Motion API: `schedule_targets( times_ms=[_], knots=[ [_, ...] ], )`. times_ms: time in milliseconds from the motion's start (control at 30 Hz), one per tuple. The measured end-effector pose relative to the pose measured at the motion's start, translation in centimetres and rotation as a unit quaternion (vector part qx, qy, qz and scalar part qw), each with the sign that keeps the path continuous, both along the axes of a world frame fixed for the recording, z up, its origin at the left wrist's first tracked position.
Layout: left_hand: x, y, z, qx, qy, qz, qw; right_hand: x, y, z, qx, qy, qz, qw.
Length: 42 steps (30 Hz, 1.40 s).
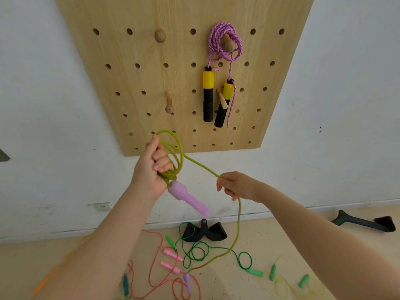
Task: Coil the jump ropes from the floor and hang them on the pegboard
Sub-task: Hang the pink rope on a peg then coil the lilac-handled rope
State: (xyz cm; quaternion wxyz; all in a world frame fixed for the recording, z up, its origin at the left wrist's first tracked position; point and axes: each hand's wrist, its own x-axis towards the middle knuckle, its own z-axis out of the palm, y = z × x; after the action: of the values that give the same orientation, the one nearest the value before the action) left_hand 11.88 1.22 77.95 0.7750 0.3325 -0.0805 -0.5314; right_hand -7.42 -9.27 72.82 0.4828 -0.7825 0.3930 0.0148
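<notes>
Below the wooden pegboard (151, 83), my left hand (149, 169) grips coiled loops of the olive-green cord jump rope (179, 152), its lilac plastic handle (186, 197) dangling underneath. My right hand (236, 186) pinches the same rope's trailing length, which drops to the floor under the board.

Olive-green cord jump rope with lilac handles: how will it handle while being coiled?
Likely floppy: the olive-green cord jump rope droops from the right hand to the floor. Its loops probably spring loose unless the left hand grips them. The dangling lilac handle may swing.
</notes>
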Motion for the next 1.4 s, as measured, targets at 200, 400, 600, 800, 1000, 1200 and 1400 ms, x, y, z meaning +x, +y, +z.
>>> schedule_targets(
  times_ms=[200, 400, 600, 800, 1000, 1200, 1400],
  knots=[
    [-0.3, -2.1, -2.9, 0.262, -0.275, 0.152, 0.913, 3.4, 5.1, 2.0, -0.211, 0.224, 0.298, 0.904],
    [-1.6, -0.9, -4.7, 0.286, -0.505, 0.056, 0.812, 6.0, 7.1, 4.8, -0.391, 0.063, 0.303, 0.867],
    [-3.0, 0.4, -3.4, 0.18, -0.301, -0.151, 0.924, 5.8, 5.0, 6.5, -0.333, -0.099, 0.142, 0.927],
    [-3.0, 0.8, -1.8, 0.053, -0.189, -0.264, 0.944, 3.8, 2.0, 7.8, -0.284, -0.125, 0.019, 0.951],
    [-2.2, 1.2, 0.1, -0.012, -0.174, -0.418, 0.891, 2.6, 1.4, 6.7, -0.129, -0.208, 0.088, 0.966],
    [-3.6, 1.1, 0.9, -0.035, -0.156, -0.442, 0.883, 1.2, 1.0, 7.1, -0.034, -0.269, 0.081, 0.959],
    [-6.1, -0.6, 0.4, -0.179, 0.114, -0.381, 0.9, 1.3, -0.5, 8.6, -0.007, -0.326, 0.058, 0.944]
  ],
)
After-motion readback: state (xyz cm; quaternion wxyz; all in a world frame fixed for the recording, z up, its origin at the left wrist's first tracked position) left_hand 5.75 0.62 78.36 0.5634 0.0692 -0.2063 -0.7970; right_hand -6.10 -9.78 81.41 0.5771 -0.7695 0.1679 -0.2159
